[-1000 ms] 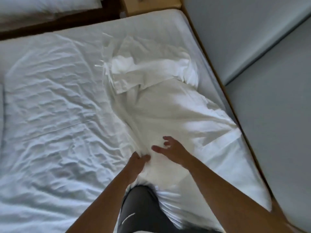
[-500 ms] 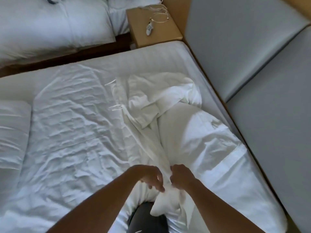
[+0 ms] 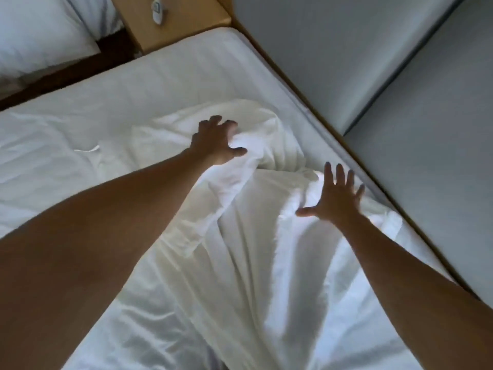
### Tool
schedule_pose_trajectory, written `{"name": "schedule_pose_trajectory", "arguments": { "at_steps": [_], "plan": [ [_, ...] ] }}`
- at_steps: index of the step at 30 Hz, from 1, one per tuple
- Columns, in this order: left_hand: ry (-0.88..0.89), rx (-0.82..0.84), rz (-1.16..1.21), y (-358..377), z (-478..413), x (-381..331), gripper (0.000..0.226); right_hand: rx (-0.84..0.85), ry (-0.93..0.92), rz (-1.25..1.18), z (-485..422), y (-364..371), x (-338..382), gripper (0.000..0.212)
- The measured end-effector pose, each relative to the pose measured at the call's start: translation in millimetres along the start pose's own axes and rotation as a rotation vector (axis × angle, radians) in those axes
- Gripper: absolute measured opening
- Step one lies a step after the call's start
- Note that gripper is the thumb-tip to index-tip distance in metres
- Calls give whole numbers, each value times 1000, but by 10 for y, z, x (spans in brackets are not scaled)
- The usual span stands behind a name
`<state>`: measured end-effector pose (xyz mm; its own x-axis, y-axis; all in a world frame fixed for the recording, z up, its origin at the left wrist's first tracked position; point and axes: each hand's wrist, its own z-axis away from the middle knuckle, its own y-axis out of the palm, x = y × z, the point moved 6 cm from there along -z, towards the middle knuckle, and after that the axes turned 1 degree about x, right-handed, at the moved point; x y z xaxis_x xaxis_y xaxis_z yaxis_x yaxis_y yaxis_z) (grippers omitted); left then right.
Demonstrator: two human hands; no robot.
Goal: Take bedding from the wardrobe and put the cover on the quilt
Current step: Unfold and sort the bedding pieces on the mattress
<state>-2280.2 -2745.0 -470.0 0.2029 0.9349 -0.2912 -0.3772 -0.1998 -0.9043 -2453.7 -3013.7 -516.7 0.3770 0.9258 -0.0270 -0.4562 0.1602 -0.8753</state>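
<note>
Crumpled white fabric quilt cover (image 3: pixel 240 249) lying in a long ridge on the right half of the white-sheeted bed (image 3: pixel 186 70), beside the grey padded wall panels (image 3: pixel 320 49). The left hand (image 3: pixel 216 141) grips the bunched far end of the cover with curled fingers and thumb; the right hand (image 3: pixel 334 200), well apart from it, is spread flat over the cover's right side, contact not discernible. Light wooden bedside table (image 3: pixel 184 20) with small white remote (image 3: pixel 158 9), top.

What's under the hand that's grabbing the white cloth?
Under the left hand is a bunched lump of white cover. Below that lies the bed. Whatever fills the lump is hidden by the cloth.
</note>
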Motion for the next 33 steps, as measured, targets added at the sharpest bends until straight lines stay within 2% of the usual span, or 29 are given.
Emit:
{"name": "schedule_pose_trajectory", "arguments": {
  "at_steps": [2,3,5,6,7,9,10,13,15,17,19,21,23,24,25,26,28,30,31,33],
  "plan": [
    [116,-46,-77,6,-358,-297,102,158,16,72,-293,253,-232,158],
    [168,-47,-126,24,-496,-455,114,148,1,108,-312,389,-284,152],
    [238,26,-271,169,-702,-791,128,52,-24,88,-234,620,-307,113],
    [263,84,-363,274,-750,-929,124,20,-37,19,-162,680,-318,90],
    [281,138,-453,381,-759,-1020,106,20,-39,-49,-90,731,-356,73],
    [336,119,-536,461,-738,-1090,50,2,-1,-123,81,670,-589,54],
    [347,68,-533,384,-754,-1076,32,-31,44,-143,149,580,-821,50],
    [286,-170,-507,-330,-941,-905,28,-146,194,-180,488,388,-1595,49],
    [144,-377,-458,-964,-1256,-689,31,-262,254,-190,719,361,-1961,55],
    [-128,-400,-317,-1293,-1494,-447,49,-260,323,-164,868,430,-2162,61],
    [-311,-232,-156,-1167,-1508,-409,99,-60,427,-129,938,574,-2196,76],
    [-286,-98,-59,-769,-1264,-547,138,82,428,-92,934,670,-2068,98],
    [-262,42,18,-147,-878,-596,157,107,345,-92,899,723,-1794,113],
    [-283,110,14,162,-638,-528,160,91,297,-56,884,754,-1641,112],
    [-291,162,-53,437,-388,-413,156,90,267,-2,885,801,-1513,106],
    [-269,178,-176,676,-132,-266,142,98,256,49,872,843,-1440,100],
    [-151,173,-429,821,157,42,91,120,280,113,829,885,-1431,90],
    [-104,133,-348,484,-17,286,58,152,295,133,749,902,-1431,88],
    [-129,39,-295,158,-240,404,50,194,315,144,708,909,-1427,90],
    [-290,-284,-225,-791,-794,633,54,331,374,132,609,841,-1362,97]
  ]
}}
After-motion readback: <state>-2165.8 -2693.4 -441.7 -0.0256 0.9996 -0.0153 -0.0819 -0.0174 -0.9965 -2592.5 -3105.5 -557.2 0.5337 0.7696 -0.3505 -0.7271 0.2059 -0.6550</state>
